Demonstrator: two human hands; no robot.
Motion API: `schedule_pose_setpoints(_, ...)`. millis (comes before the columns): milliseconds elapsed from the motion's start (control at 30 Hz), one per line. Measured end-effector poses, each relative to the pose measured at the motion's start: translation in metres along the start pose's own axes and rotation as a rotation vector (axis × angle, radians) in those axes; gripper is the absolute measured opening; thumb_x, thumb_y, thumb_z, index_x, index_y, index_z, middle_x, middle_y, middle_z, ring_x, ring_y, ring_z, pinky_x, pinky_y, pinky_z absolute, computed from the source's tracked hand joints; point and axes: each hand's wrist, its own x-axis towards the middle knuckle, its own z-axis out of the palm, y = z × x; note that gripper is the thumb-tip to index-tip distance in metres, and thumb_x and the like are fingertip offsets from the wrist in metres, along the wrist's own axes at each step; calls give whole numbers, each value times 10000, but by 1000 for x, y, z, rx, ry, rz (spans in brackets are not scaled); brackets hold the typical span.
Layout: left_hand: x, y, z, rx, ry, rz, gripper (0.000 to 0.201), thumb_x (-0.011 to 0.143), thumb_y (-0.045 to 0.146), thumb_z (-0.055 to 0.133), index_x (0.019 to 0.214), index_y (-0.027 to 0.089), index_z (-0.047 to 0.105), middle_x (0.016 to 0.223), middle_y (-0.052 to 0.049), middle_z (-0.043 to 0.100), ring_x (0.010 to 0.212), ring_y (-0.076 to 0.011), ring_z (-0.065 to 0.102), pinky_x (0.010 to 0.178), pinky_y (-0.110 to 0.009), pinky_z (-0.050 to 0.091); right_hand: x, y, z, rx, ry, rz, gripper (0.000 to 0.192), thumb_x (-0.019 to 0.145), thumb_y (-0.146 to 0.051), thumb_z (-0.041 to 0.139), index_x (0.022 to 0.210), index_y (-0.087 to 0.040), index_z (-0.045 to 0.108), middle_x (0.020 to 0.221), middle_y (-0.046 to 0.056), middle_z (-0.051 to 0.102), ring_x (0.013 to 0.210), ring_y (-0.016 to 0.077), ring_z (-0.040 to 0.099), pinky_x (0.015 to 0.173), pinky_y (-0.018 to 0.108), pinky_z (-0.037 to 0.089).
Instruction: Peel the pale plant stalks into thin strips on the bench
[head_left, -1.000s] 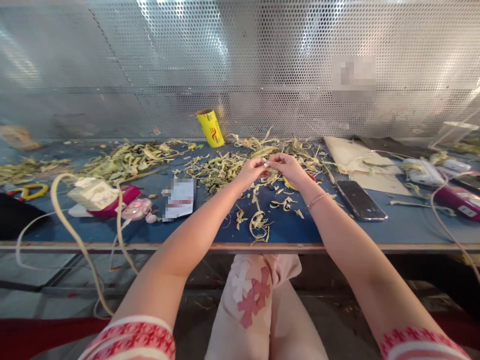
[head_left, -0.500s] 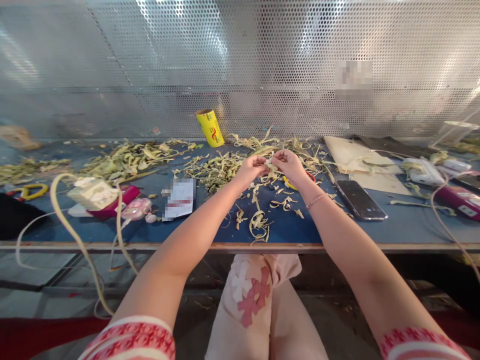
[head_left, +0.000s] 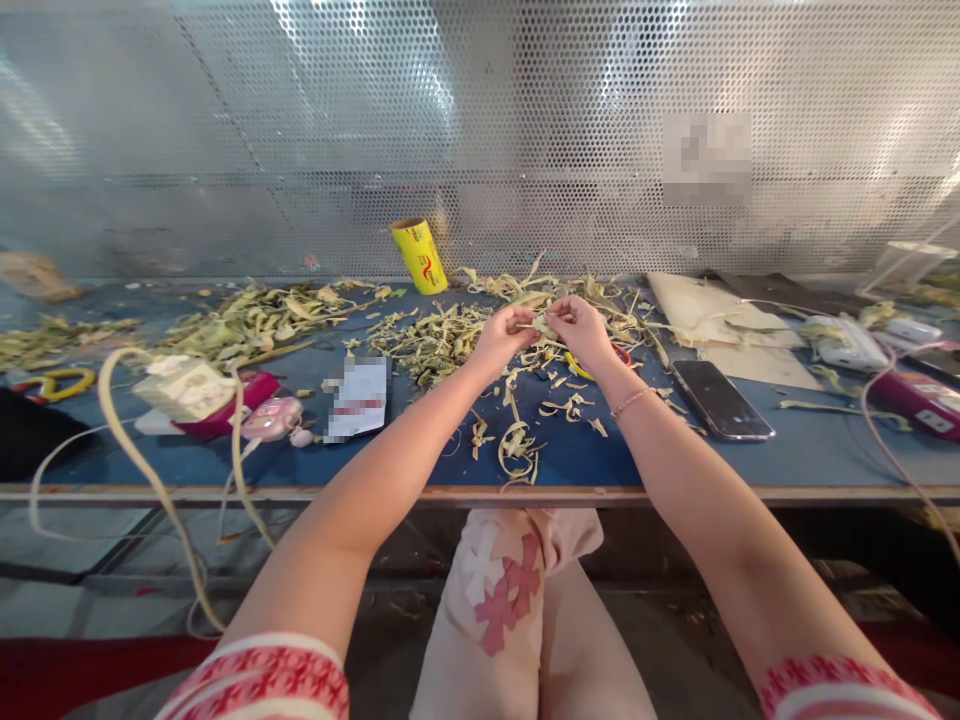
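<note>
Over the middle of the blue table [head_left: 420, 460], my left hand [head_left: 505, 338] and my right hand [head_left: 579, 328] meet, fingertips pinched together. Between them is a small pale green dried plant piece [head_left: 543, 325], gripped from both sides; the fingers partly hide it. Behind and left of my hands spreads a heap of dried, curled plant strips [head_left: 442, 340]. Loose scraps [head_left: 517, 445] lie nearer the table's front edge. Under my right hand, a yellow and red looped handle [head_left: 576, 366] partly shows.
A yellow cardboard tube [head_left: 420, 258] stands tilted at the back. A phone [head_left: 721, 400] lies right of my right forearm. Left are a white packet [head_left: 360, 398], a charger with cables [head_left: 187, 388], and yellow-handled scissors [head_left: 64, 384]. Cardboard sheets [head_left: 712, 312] lie back right; a perforated metal panel [head_left: 525, 130] rises behind.
Both hands stay in nearly the same place, with the fingers shifting slightly around the plant piece. Everything else on the table looks unchanged.
</note>
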Motion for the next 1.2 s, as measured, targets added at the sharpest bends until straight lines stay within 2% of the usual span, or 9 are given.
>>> schedule_pose_setpoints(267,-1,2,0,-113,80,-59,114,746,92,653,788,142,558,711,31,605,680,-65,607,871,-310,522,-5,-11,-2,-77,-45,-110,90,664,-225,608,742,-199,570,716,-12,564,685,126,514,710,294,451)
schedule_pose_setpoints(400,-1,4,1,-209,47,-155,76,767,92,624,716,131,584,698,-3,635,725,-81,632,906,-304,504,-5,-9,0,-52,-30,-107,101,667,-241,603,752,-203,562,725,-7,561,719,137,526,695,292,463)
schedule_pose_setpoints(533,-2,5,4,-272,54,-156,70,775,80,604,734,135,618,718,-8,653,732,-79,635,903,-296,503,-4,-7,2,9,-2,-77,163,662,-280,630,787,-203,560,744,-7,548,734,134,519,682,283,466)
schedule_pose_setpoints(833,-5,6,4,-196,33,-155,149,769,198,677,714,157,545,669,29,574,680,-70,590,796,-276,529,-9,-8,9,254,-46,68,375,617,-363,739,872,-227,501,727,-43,492,668,100,493,651,258,478)
schedule_pose_setpoints(967,-5,7,7,-114,83,-118,183,778,233,674,732,158,513,701,24,586,683,-85,596,779,-296,536,-12,-16,8,334,-102,121,315,716,-471,656,845,-230,501,780,-23,518,716,100,524,677,255,493)
schedule_pose_setpoints(1067,-5,8,9,-76,138,-114,149,817,212,620,754,162,495,710,16,588,682,-104,607,770,-319,541,-12,-19,8,361,-95,166,270,783,-485,575,846,-232,507,790,-12,521,745,107,542,684,254,503)
schedule_pose_setpoints(1200,-3,5,9,-46,156,-47,145,840,203,580,745,167,476,707,19,561,657,-88,573,754,-292,537,-9,-14,10,327,-55,155,263,768,-446,591,886,-239,482,877,-2,541,787,113,557,669,251,505)
